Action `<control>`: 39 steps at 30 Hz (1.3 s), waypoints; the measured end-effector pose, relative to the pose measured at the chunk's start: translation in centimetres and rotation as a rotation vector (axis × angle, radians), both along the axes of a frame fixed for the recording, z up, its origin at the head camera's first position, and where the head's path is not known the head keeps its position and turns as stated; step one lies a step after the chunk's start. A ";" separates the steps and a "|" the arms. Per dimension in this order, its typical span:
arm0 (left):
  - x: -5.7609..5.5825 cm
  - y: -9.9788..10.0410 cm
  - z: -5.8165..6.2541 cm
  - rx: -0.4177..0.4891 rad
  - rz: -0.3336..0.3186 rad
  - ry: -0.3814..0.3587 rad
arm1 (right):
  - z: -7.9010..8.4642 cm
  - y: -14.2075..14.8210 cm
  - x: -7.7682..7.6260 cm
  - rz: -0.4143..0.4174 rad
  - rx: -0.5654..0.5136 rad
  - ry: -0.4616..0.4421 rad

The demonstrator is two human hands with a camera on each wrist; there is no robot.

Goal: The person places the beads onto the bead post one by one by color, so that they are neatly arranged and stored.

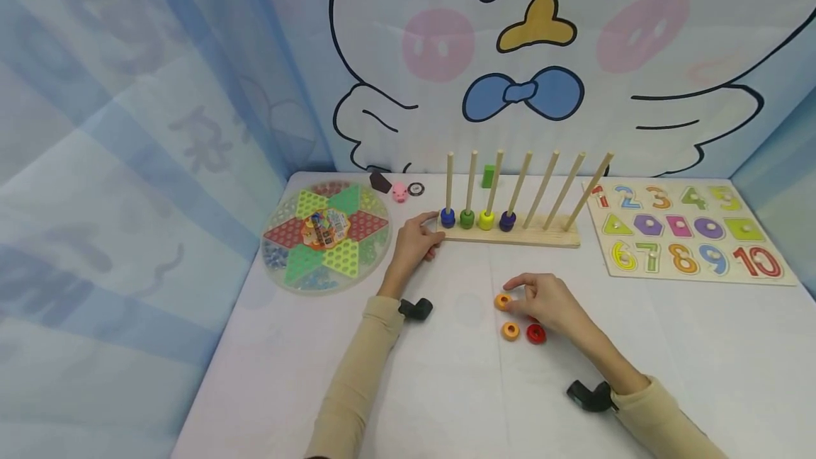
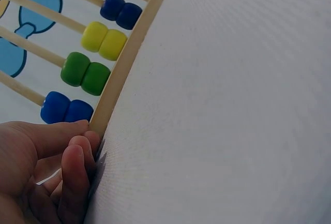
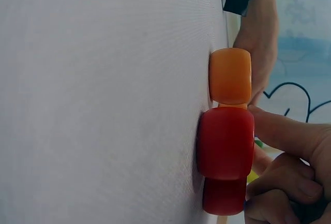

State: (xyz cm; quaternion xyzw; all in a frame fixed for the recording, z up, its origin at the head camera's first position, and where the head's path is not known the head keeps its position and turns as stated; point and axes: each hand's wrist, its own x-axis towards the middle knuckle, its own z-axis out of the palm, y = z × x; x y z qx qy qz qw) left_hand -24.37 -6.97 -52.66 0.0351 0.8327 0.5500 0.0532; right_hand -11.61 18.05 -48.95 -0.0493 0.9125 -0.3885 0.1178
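My left hand (image 1: 416,243) grips the left end of a wooden peg stand (image 1: 510,235). Its first pegs carry stacked beads in pairs: blue (image 2: 66,109), green (image 2: 85,74), yellow (image 2: 103,41) and dark blue (image 2: 121,12); the pegs further right are bare. On the cloth, my right hand (image 1: 550,301) has thumb and index finger around an orange bead (image 1: 500,302), which seems pinched. Nearer to me lie a second orange bead (image 1: 510,331) and a red bead (image 1: 536,334). Another red bead (image 3: 224,195) shows behind that one in the right wrist view.
A round star-patterned game board (image 1: 293,207) lies at the left, a number-and-shape puzzle board (image 1: 688,278) at the right. Along the back edge are a dark brown piece (image 1: 380,182), a pink pig figure (image 1: 399,193), a round disc (image 1: 416,189) and a green block (image 1: 488,176).
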 end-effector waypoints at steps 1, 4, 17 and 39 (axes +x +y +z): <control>0.0 0.0 0.0 0.001 -0.001 -0.001 | 0.0 0.0 0.0 0.011 0.004 0.001; 0.0 0.0 -0.1 0.013 -0.005 -0.004 | 0.1 -0.2 0.1 0.026 0.019 -0.001; 0.0 0.0 0.0 0.016 0.000 -0.007 | 0.8 0.0 0.1 0.048 0.081 0.054; 0.1 0.0 0.2 0.020 0.006 -0.029 | 17.6 4.1 -8.0 -0.250 0.114 0.493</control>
